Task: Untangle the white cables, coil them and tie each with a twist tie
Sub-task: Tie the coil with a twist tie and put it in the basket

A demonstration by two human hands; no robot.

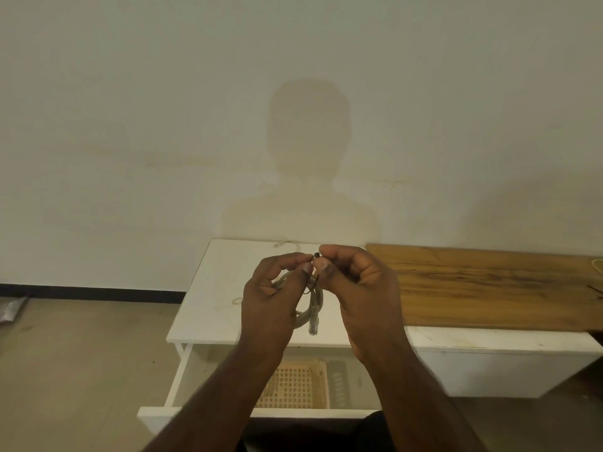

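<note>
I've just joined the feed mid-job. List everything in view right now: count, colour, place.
Coiled cable: one, white, held above the white table, clear plug hanging down.
Twist tie: one, dark, pinched at the top of the coil.
Loose cable: one, white, at the table's far edge.
White table: one, in the centre, against the wall.
Wooden top: one, brown, to the right.
Basket: one, beige lattice, under the table.
Left hand: holds the coil, fingers on the tie.
Right hand: pinches the tie.

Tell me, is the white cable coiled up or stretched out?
Coiled: the white cable hangs in loops between both hands, its plug dangling.
</note>
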